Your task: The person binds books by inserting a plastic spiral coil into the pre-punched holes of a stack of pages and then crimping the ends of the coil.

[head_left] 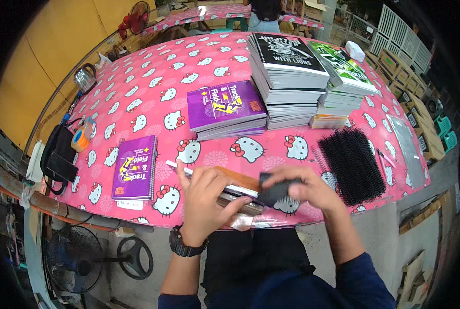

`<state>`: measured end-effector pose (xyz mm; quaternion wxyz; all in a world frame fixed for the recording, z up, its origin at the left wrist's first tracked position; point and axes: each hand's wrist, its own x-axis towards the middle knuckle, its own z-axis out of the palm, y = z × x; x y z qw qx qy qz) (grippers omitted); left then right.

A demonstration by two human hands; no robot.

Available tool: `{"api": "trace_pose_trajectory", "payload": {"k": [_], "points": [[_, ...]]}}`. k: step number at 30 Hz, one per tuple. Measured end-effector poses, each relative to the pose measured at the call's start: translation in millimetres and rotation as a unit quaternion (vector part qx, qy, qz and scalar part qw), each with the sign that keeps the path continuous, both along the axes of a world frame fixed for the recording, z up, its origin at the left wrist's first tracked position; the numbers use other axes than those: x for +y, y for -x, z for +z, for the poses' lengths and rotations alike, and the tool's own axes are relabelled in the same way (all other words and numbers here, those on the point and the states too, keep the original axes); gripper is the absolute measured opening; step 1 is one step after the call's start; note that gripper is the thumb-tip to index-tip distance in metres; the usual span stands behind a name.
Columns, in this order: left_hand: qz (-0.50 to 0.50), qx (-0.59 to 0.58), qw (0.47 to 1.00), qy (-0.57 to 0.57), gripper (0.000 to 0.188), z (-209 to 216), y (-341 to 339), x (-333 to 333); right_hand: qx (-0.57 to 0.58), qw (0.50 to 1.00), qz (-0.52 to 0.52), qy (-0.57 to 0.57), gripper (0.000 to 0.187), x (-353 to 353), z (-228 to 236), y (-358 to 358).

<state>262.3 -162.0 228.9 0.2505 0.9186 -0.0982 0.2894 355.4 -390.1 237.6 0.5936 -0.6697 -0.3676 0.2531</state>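
Observation:
At the table's near edge, my left hand [207, 198] is closed over a narrow bundle with a purple-and-white edge, apparently paper seen edge-on. An orange-brown wooden strip [238, 178] lies along its far side. My right hand [304, 188] grips a dark grey, flat block-like piece [276, 194] against the bundle's right end. Fine bristle-like lines show under its fingers; its exact kind is unclear. To the right lies a mat-like heap of black spiral binding coils [352, 166]. A purple spiral notebook [134, 168] rests flat to the left.
Farther back stand a stack of purple notebooks [226, 108], a tall stack of black-covered books [291, 77] and a green-covered stack [343, 72]. A black pouch [60, 154] and an orange tape roll [79, 140] sit at left. Below is a fan [75, 260]; cardboard boxes [420, 123] stand right.

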Motion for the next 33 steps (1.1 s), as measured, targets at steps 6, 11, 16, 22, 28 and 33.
{"api": "trace_pose_trajectory", "payload": {"k": [6, 11, 16, 22, 28, 33], "points": [[-0.005, -0.004, 1.0, 0.013, 0.033, 1, 0, 0, 0.048, 0.993, 0.027, -0.106, 0.071, 2, 8, 0], [-0.07, -0.005, 0.997, 0.007, 0.027, 14, -5, -19, 0.039, 0.991, -0.087, -0.096, 0.084, -13, -2, -1], [-0.207, 0.088, 0.973, 0.054, 0.017, 21, -17, -16, 0.026, 0.985, -0.126, -0.118, 0.085, -22, -5, 1], [-0.163, 0.082, 0.98, -0.081, 0.021, 19, -13, -15, 0.031, 0.988, -0.12, -0.093, 0.086, -24, -18, -1], [-0.181, 0.051, 0.981, -0.044, 0.021, 22, -12, -15, 0.314, 0.934, -0.004, -0.174, 0.083, -30, -78, -21], [-0.168, 0.081, 0.982, -0.017, 0.02, 23, -10, -16, 0.441, 0.854, 0.003, -0.275, 0.075, -27, -118, -4]]}}
